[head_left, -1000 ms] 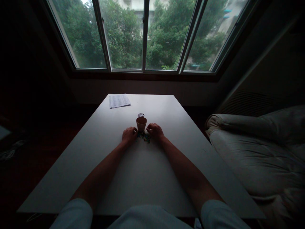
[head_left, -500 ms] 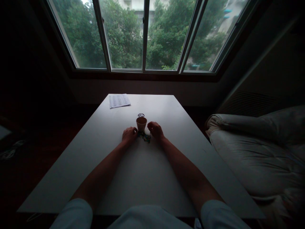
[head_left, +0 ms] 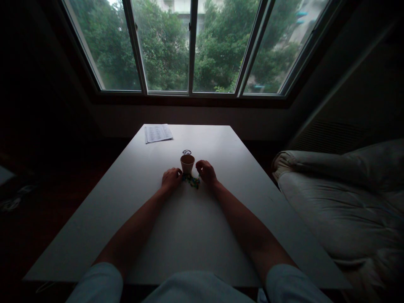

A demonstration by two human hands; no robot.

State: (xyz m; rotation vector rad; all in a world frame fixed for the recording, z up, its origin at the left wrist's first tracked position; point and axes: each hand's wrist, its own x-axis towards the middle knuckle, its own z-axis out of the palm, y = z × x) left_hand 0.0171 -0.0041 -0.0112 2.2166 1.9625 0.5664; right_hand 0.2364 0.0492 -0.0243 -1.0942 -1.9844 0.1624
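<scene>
One white table (head_left: pixel 189 235) is lying beneath the left hand (head_left: pixel 171 178) and the right hand (head_left: pixel 206 172), filling most of the lower view. Beyond both hands, a wide window (head_left: pixel 191 63) is running across the top, green trees (head_left: pixel 221 46) showing behind its panes. Well off to the right hand's outer side, a pale padded cushion (head_left: pixel 322 202) is sitting next to the table, its surface creased. Papers (head_left: pixel 158 133) with printed marks are lying ahead of the left hand, near the table's far corner. Hands are keeping apart: the left is resting low with bent fingers, the right is bringing thumb and fingertips close together; cannot tell whether either is gripping anything. Between them a cup (head_left: pixel 187 165) is standing upright, mouth upward, brownish inside, the right fingertips just beside it. Past the cup, farther from both hands, a dark loop (head_left: pixel 187 152) is lying flat. Small green and dark pieces (head_left: pixel 192 181) are clustering between the hands, before the cup's base.
</scene>
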